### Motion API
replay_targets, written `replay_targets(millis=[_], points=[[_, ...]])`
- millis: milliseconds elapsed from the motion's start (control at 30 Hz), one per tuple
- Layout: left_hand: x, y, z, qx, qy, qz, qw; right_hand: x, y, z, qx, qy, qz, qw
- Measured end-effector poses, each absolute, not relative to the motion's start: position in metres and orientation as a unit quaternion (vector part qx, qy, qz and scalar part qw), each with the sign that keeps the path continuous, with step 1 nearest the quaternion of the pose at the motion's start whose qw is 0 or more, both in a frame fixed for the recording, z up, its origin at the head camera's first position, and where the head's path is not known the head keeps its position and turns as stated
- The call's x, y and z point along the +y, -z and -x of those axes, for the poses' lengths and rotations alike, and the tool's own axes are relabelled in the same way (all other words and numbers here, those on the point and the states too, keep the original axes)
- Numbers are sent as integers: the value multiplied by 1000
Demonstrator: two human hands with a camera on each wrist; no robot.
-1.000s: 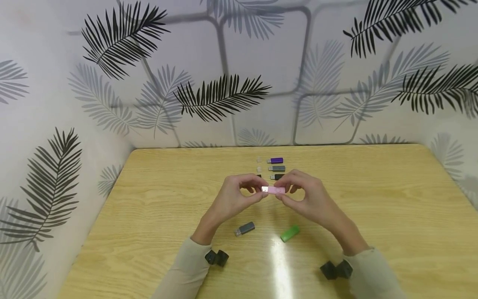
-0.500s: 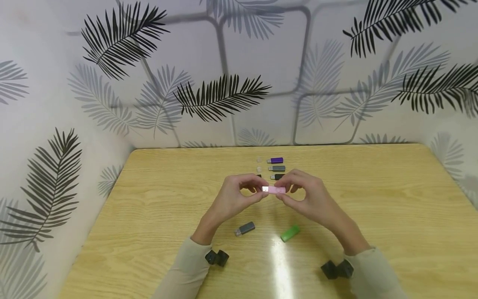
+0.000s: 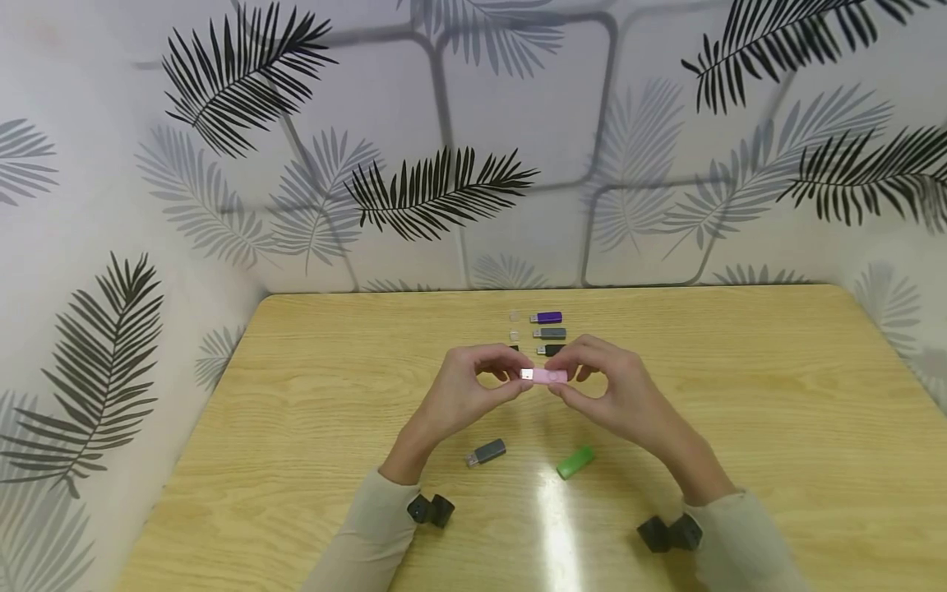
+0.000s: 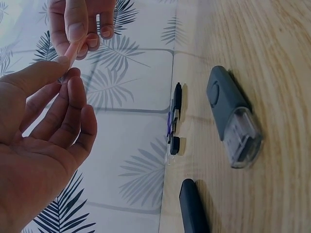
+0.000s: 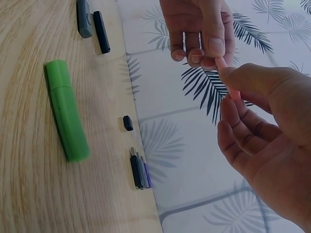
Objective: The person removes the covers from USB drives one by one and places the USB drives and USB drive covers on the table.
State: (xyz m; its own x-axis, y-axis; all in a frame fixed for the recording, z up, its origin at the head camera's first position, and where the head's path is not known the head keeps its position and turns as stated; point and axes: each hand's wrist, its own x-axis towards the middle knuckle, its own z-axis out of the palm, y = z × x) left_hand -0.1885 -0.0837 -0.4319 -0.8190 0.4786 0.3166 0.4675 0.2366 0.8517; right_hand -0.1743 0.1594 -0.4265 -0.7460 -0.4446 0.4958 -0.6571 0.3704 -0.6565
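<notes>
Both hands hold a pink USB stick (image 3: 549, 376) level above the table, its shiny metal plug end facing left. My left hand (image 3: 466, 385) pinches the plug end between thumb and fingertips. At the other end, the thumb and fingers of my right hand (image 3: 610, 390) pinch the pink body. Seen from the left wrist, the stick (image 4: 73, 49) spans the two sets of fingertips. Below the hands lie a grey USB stick (image 4: 227, 99) with a clear cap over its plug and a green USB stick (image 5: 67, 111) with its cap on.
Behind the hands, purple (image 3: 547, 317), grey (image 3: 551, 334) and black (image 3: 553, 350) USB sticks lie in a row, plugs bare. Clear caps (image 3: 514, 335) and a black cap (image 5: 128, 123) sit left of them. Another dark stick (image 5: 101, 32) lies near the capped grey one. A patterned wall (image 3: 518, 247) borders the table.
</notes>
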Motion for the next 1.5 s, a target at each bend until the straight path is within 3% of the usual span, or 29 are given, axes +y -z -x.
replay_targets(millis=[1067,1333,1500], points=[[-88,427,189,779,-547,-306,9,163,424,176,-806,-454,-359,124],[-127,421,200,744,-607,-276,-54,196,418,179,-810,-440,-343,180],[-127,420,203,750,-600,-274,-45,199,414,179,-809,-443,-342,181]])
